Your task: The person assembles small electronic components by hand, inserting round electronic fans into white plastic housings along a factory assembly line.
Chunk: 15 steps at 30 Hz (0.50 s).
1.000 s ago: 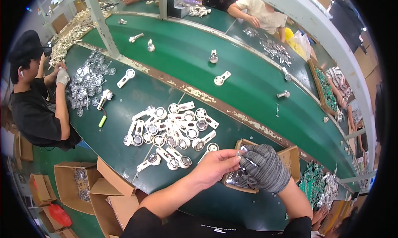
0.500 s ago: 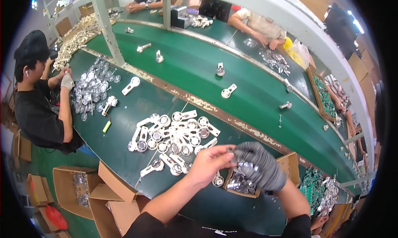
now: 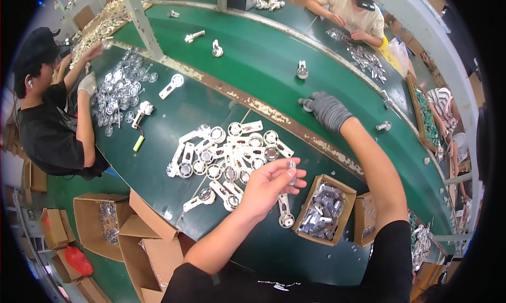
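Note:
My bare left hand is pinched on a small shiny silver piece, held above the near table. Beyond the table's edge, my grey-gloved right hand reaches over the green conveyor. Its fingers close round a white paddle-shaped housing, mostly hidden beneath the glove. To the left of my left hand lies a pile of similar white housings, each with a round head and a short handle. One housing lies apart, just below that hand. An open cardboard box of silver pieces stands to its right.
More housings sit spread along the conveyor. At left, a person works beside a heap of clear round parts. Across the belt sits another person. Cardboard boxes stand on the floor at lower left.
My right hand has left the silver-piece box and moved far out onto the conveyor, onto a housing there. My left hand keeps the small silver piece. The view has shifted.

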Each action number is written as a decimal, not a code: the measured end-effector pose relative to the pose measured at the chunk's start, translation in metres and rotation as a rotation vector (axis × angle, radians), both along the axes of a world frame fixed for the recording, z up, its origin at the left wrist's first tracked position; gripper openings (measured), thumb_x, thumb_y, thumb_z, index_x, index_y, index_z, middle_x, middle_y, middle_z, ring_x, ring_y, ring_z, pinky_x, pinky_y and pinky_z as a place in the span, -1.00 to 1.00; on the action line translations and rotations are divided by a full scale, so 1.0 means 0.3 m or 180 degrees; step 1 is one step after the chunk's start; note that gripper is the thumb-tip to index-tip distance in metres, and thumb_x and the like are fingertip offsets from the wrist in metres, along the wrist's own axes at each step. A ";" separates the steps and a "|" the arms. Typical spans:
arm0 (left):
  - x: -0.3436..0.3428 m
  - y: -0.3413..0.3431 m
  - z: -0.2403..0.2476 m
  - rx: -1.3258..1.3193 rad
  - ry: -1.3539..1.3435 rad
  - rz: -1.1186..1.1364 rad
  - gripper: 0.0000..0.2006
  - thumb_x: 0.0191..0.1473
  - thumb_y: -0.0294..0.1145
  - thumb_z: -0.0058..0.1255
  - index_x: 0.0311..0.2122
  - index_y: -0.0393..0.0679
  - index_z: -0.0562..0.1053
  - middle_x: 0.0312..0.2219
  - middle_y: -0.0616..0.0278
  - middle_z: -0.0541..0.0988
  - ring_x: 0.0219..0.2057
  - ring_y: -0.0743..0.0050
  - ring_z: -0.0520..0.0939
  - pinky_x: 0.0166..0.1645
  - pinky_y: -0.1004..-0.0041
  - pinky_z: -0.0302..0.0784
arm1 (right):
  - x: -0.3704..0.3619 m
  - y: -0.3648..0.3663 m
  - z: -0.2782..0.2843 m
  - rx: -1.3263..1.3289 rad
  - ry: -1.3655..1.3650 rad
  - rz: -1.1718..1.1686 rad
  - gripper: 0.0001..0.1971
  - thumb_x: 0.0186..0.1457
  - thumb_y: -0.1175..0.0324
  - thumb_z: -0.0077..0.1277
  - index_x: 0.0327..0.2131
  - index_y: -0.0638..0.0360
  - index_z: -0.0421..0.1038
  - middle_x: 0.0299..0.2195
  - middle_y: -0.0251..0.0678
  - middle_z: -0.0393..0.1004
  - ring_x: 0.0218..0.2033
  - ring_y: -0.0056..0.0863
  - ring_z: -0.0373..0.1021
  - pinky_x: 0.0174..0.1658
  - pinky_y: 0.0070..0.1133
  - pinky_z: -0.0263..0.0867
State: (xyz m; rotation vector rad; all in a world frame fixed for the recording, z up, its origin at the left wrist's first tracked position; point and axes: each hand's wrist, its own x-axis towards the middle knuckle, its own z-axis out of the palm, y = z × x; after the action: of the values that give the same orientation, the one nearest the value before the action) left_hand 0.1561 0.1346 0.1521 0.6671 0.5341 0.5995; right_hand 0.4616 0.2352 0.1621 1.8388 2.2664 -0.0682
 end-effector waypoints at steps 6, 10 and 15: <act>0.018 0.034 0.013 -0.0051 -0.0116 0.0006 -0.56 0.32 -0.38 0.03 0.22 -0.36 0.35 -0.04 -0.08 0.60 -0.14 0.18 0.72 -0.09 0.37 0.70 | 0.103 -0.114 0.054 0.0950 0.1398 -0.0772 -0.64 0.07 0.30 0.22 -0.09 0.24 0.43 -0.22 -0.08 0.56 -0.20 -0.19 0.52 -0.07 -0.40 0.44; 0.045 0.046 0.014 -0.0158 -0.0318 -0.0171 -0.55 0.41 -0.24 -0.16 0.20 -0.41 0.36 -0.04 -0.11 0.61 -0.09 0.13 0.71 0.01 0.30 0.67 | 0.112 -0.357 0.167 0.1155 0.4142 -0.1839 -0.50 0.15 0.29 0.25 0.12 0.21 0.37 -0.18 -0.35 0.51 -0.24 -0.59 0.45 -0.21 -0.61 0.45; 0.037 0.026 0.028 -0.0279 -0.0296 -0.0356 -0.49 0.44 -0.14 -0.24 0.18 -0.45 0.36 -0.05 -0.15 0.61 -0.09 0.11 0.71 0.05 0.26 0.65 | -0.062 -0.592 0.229 0.1443 0.4555 -0.1594 -0.33 0.03 0.06 0.37 0.15 0.21 0.44 -0.11 -0.38 0.52 -0.15 -0.61 0.42 -0.13 -0.64 0.41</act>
State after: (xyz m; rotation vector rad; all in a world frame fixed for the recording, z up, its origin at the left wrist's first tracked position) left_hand 0.1671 0.1425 0.1604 0.5793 0.4309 0.4968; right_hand 0.4429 0.0576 0.2309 3.2082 2.4661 -1.4804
